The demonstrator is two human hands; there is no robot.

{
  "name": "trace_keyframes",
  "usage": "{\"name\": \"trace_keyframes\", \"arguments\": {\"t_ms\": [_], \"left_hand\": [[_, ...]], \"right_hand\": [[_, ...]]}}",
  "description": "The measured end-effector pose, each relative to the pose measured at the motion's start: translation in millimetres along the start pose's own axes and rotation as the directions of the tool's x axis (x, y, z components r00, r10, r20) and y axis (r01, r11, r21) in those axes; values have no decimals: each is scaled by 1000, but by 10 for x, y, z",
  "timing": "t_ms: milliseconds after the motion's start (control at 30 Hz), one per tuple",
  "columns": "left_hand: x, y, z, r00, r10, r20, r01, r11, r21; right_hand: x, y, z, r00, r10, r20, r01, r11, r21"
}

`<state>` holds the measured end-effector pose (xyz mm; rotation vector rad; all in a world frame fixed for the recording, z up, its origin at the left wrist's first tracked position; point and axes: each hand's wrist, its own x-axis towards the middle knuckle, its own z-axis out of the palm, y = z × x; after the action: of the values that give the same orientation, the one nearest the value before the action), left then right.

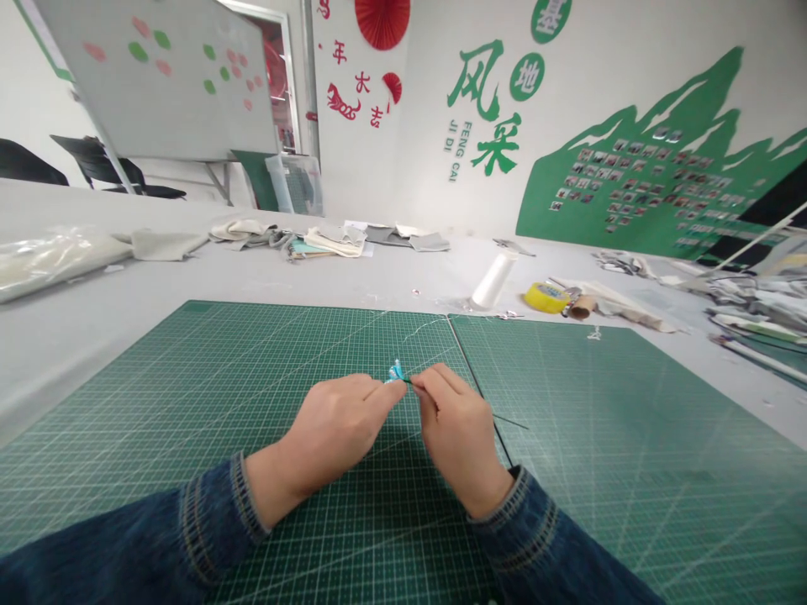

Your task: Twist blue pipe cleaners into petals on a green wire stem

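A small blue-and-white twist of paper or foil [395, 372] sits at the fingertips of my left hand [334, 424], pinched there above the green cutting mat [252, 395]. My right hand [454, 437] grips a thin dark wire [509, 422] between thumb and forefinger, right against the blue piece. The wire's free end sticks out past my right hand to the lower right. The two hands nearly touch. Denim cuffs cover both wrists.
A second cutting mat [618, 403] adjoins the first at a dark seam. Beyond the mats, the grey table holds a white thread cone [493, 281], a yellow tape roll [545, 297], folded fabric pieces [334, 239], a plastic-wrapped bundle [56, 260] and a heap of materials [756, 294].
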<state>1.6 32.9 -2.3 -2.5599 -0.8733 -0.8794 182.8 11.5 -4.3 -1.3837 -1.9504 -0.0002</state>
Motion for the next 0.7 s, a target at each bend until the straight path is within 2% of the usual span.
{"name": "trace_keyframes", "arguments": {"t_ms": [133, 233, 300, 400, 467, 567, 633, 700], "left_hand": [[13, -98, 2, 999, -49, 0, 49, 998, -31], [38, -201, 36, 976, -202, 85, 215, 958, -189], [61, -274, 49, 937, -300, 178, 345, 875, -340], [91, -362, 48, 887, -345, 308, 461, 709, -534], [100, -387, 47, 859, -361, 363, 512, 607, -607], [100, -364, 54, 824, -377, 422, 564, 484, -669], [97, -318, 59, 828, -342, 445, 559, 437, -704], [94, -265, 60, 850, -291, 438, 526, 419, -740]], "right_hand": [[-7, 7, 29, 996, -76, 42, 78, 996, -42], [-20, -6, 38, 988, -125, 86, 124, 992, 13], [-25, -26, 30, 987, -126, 99, 115, 987, 111], [-19, -54, 6, 992, -83, 94, 49, 947, 319], [-6, -63, -6, 998, -20, 66, -12, 893, 450], [13, -57, 0, 989, 137, 48, -138, 782, 608], [19, -44, 22, 967, 241, 81, -225, 663, 714], [20, -28, 51, 944, 308, 119, -275, 534, 800]]}}
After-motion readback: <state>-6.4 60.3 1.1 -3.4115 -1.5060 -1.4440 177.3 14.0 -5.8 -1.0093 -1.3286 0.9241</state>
